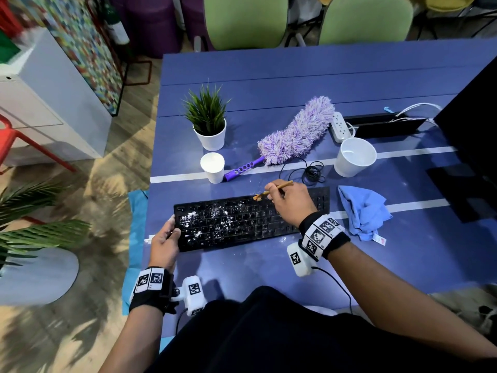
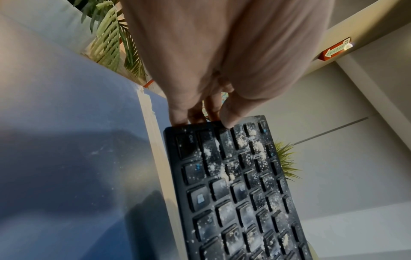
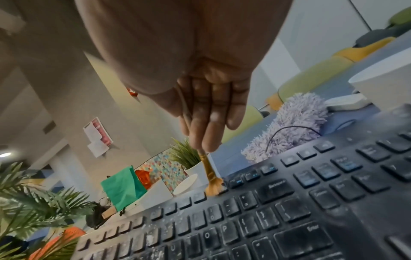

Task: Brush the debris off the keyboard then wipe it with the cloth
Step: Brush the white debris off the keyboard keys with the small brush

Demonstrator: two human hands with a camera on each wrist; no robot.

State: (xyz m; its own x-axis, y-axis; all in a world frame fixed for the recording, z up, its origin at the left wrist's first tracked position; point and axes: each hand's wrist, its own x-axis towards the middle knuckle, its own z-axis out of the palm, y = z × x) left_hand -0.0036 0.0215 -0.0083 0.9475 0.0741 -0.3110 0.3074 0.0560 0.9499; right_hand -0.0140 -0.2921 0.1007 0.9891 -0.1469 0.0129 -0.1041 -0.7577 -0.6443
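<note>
A black keyboard (image 1: 250,219) lies across the near part of the blue table (image 1: 295,76), its left half speckled with white powder (image 1: 212,219); the right half looks mostly clean. The left hand (image 1: 164,243) grips the keyboard's left end, thumb on top of the edge keys and fingers curled around the side — the left wrist view shows the thumb tip pressing on the corner (image 2: 229,119). The right hand (image 1: 289,200) pinches a small wooden brush (image 1: 271,191) between fingers and thumb, held low over the top row of keys. Its tan bristles (image 3: 214,188) touch the keyboard's far edge just left of the Backspace key.

The blue cloth (image 1: 363,211) sits crumpled on the table just beside the keyboard's right end, untouched. Beyond the keyboard lie a purple fluffy duster (image 1: 293,133), a small white paper cup (image 1: 213,166) touching the duster's handle, a potted green plant (image 1: 208,122) and a larger white cup (image 1: 353,157). A black cable (image 1: 309,170) coils between the duster and the keyboard. A white power strip (image 1: 340,126) rests by the duster's far end, and a dark monitor (image 1: 473,125) stands at the right edge.
</note>
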